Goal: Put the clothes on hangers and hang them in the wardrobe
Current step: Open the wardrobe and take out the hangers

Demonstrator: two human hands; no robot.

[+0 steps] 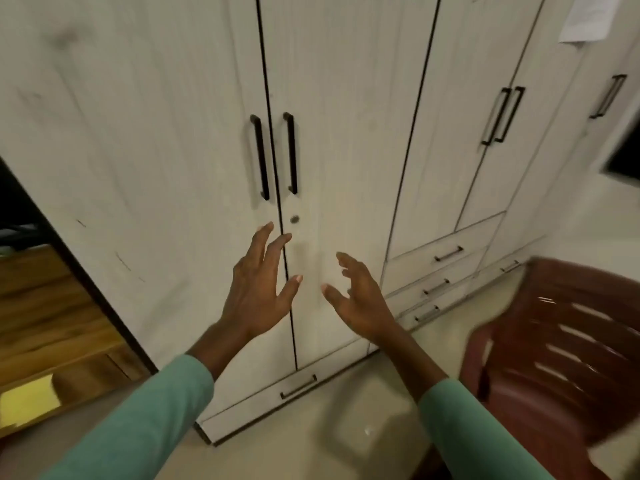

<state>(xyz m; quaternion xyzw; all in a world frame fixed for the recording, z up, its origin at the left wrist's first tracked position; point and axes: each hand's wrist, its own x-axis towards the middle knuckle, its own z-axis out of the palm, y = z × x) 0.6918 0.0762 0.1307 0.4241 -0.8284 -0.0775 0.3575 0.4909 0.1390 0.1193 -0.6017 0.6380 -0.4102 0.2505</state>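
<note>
**Both hands up at the shut wardrobe doors**

Far left, a wooden piece of furniture (52,306) sits low beside the wardrobe, with a yellow patch (27,403) at its foot. The white wardrobe (156,133) fills the view straight ahead, doors closed. At the central pair, two black bar handles, the left handle (260,155) and the right handle (291,152), flank the seam, with a small round lock (294,219) just under them.

Here's the left hand (258,289), raised below the handles across that seam, fingers spread wide and gripping nothing; whether the fingertips touch the door, I can't tell. Just beside it is the right hand (356,299), in front of the right door, fingers loosely curled and apart, also empty. Both arms wear green sleeves (156,410).

Below them a bottom drawer (298,386) runs along the pale floor (363,410). Further right are more doors and a stack of small drawers (448,253). A maroon plastic chair (561,341) stands at the far right, and a sheet of paper (588,19) is on the wardrobe up top.
</note>
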